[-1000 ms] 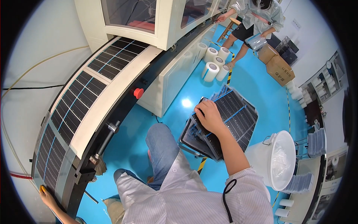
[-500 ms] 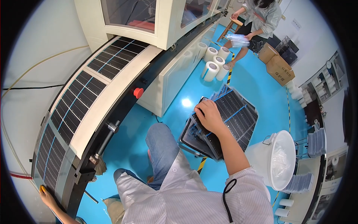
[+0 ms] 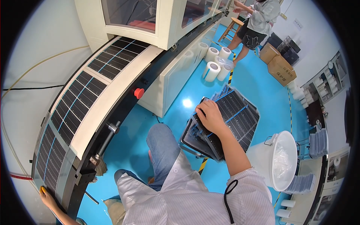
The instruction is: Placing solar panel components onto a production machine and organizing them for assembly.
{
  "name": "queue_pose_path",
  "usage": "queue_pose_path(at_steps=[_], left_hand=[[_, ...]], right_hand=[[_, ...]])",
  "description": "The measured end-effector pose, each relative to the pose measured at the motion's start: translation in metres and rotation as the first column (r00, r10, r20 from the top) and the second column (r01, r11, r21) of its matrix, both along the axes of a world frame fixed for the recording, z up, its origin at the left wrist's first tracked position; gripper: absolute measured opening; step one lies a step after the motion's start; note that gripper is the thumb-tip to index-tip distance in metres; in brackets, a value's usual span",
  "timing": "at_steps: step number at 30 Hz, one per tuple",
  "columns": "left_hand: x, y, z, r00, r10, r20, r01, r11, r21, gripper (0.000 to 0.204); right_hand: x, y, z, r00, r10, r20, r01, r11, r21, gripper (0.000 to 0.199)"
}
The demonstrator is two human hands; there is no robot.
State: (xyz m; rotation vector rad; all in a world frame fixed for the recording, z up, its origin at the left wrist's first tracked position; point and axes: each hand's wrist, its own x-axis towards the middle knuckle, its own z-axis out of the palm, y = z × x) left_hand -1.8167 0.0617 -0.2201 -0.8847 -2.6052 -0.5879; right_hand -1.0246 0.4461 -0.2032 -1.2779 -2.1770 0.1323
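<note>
My right hand (image 3: pixel 208 116) rests on the near edge of a skewed stack of dark solar panels (image 3: pixel 238 108) with blue strips. Its fingers bend over the edge; whether they grip a panel, I cannot tell. My left hand is out of sight. At the lower left, a hand (image 3: pixel 48 198) with a yellow fingertip cover touches the corner of a panel (image 3: pixel 50 157) on the curved-looking conveyor (image 3: pixel 90 131). It seems to be a co-worker's, with dark green cloth beside the forearm. Further panels (image 3: pixel 78 99) lie in a row up to the machine.
A cream machine (image 3: pixel 165 35) stands ahead, with a red button (image 3: pixel 139 93) on the conveyor's side. White film rolls (image 3: pixel 212 71) stand on the blue floor. At my right is a white bin (image 3: pixel 258 159) with clear plastic inside. Farther off are a person (image 3: pixel 264 18), a stool (image 3: pixel 232 28) and cartons (image 3: pixel 279 67).
The far person has straightened and moved toward the machine. The clear plastic bundle from that person's hand now lies by the film rolls. My right hand and the panels have not moved.
</note>
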Motion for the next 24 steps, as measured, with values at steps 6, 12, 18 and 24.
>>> queue_pose_path(at_steps=[6, 12, 18, 24], left_hand=[[0.005, 0.004, 0.002, 1.0, 0.025, 0.008, -0.025, 1.0, -0.018, 0.035], [0.006, 0.004, 0.003, 0.999, 0.029, 0.015, -0.029, 0.999, -0.018, 0.035], [0.002, 0.002, 0.0, 1.0, -0.007, -0.001, 0.007, 1.0, -0.002, 0.034], [0.007, 0.004, 0.003, 1.0, 0.013, 0.027, -0.013, 1.0, 0.0, 0.035]], right_hand=[[0.001, 0.0, 0.0, 1.0, -0.006, 0.003, 0.006, 1.0, -0.009, 0.007], [0.001, 0.0, -0.001, 1.0, -0.009, 0.003, 0.009, 1.0, -0.011, 0.007], [0.001, 0.0, -0.001, 1.0, -0.008, 0.001, 0.008, 1.0, -0.018, 0.007], [0.001, 0.0, -0.001, 1.0, -0.006, -0.001, 0.006, 1.0, -0.021, 0.007]])
